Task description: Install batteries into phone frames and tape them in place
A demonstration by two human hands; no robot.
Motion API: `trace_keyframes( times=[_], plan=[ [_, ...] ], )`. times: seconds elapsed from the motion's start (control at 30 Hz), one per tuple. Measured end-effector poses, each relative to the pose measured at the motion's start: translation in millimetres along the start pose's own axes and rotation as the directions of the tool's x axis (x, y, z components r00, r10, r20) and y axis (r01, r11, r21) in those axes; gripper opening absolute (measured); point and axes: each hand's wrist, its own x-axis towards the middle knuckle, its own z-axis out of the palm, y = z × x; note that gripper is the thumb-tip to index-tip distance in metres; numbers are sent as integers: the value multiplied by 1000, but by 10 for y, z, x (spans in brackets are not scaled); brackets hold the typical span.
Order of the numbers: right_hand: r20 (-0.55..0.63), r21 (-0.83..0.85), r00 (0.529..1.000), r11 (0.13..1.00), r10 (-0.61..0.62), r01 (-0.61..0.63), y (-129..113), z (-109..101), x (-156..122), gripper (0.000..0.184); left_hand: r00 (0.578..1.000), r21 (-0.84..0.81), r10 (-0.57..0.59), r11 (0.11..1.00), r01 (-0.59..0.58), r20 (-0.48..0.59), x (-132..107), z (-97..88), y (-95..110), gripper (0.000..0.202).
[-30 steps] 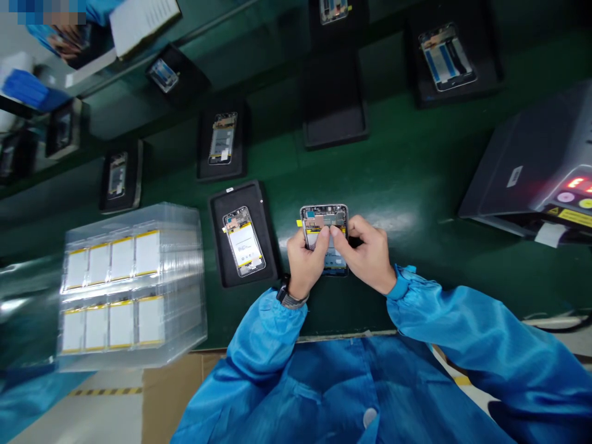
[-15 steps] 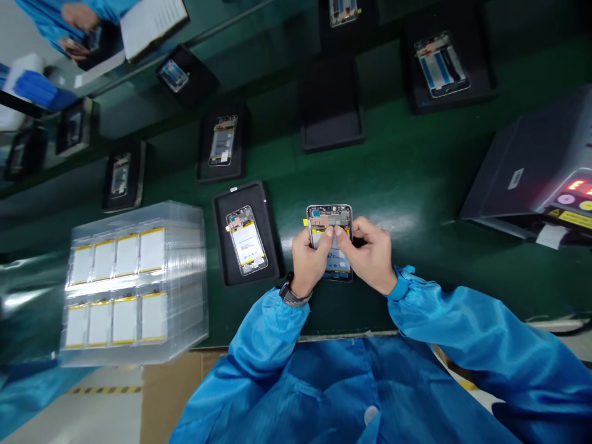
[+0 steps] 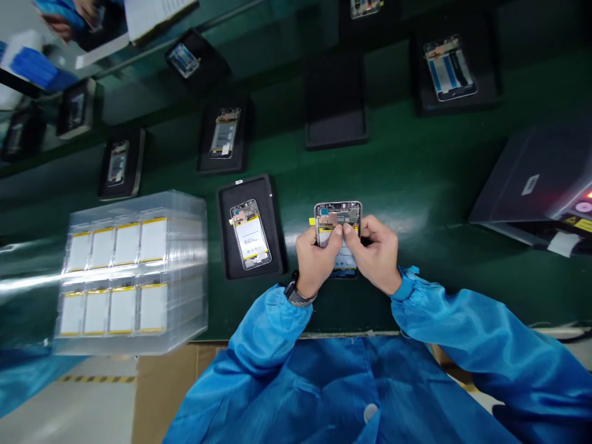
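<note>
An opened smartphone [image 3: 340, 213] is held between both hands above the green bench. Its circuit board shows at the top, and a white battery with a yellow edge lies below. My left hand [image 3: 317, 256] grips the phone's left side, its thumb pressed on the battery's upper edge. On the opposite side my right hand [image 3: 377, 250] is closed round the edge, with its thumb beside the left one. The fingers beneath the phone are hidden. A yellow tab sticks out at the phone's upper left. Left of my hands, another opened phone [image 3: 252, 237] with a battery rests in a black tray [image 3: 226, 259].
A stack of clear plastic trays [image 3: 185, 296] holding white batteries stands at the left. Several black trays with opened phones lie farther back, along with a bare black tray [image 3: 335, 135]. A dark machine [image 3: 518, 172] stands at the right. A co-worker's hands [image 3: 60, 24] show at upper left.
The view has shifted slightly, so the phone and both hands appear a little farther right. Both thumbs stay on the battery's top edge, and the grip looks the same.
</note>
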Motion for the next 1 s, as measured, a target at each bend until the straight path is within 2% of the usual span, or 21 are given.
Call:
trace_keyframes(
  times=[0.13,0.23,0.47,0.73,0.87,1.0],
  plan=[
    [-7,11,1000,1000,29,-29,16,6,-15,32,999,-34,-43,998,43,15,14,11,3,33],
    [4,26,1000,999,23,-23,40,4,-15,32,998,-37,-24,999,26,57,42,-19,3,33],
    [31,-28,996,996,-85,86,-12,-25,5,25,996,66,66,995,-70,59,48,-85,-18,31],
    [-23,-122,979,972,-203,198,-59,-40,27,31,997,40,46,998,-49,57,10,-48,5,30],
    [-38,-116,987,982,-156,151,-54,-28,5,36,999,57,40,998,-39,0,-16,-23,7,30],
    [-37,-104,996,991,-85,81,-21,-18,-1,39,1000,19,10,1000,-10,-1,-14,2,5,28]
  ],
)
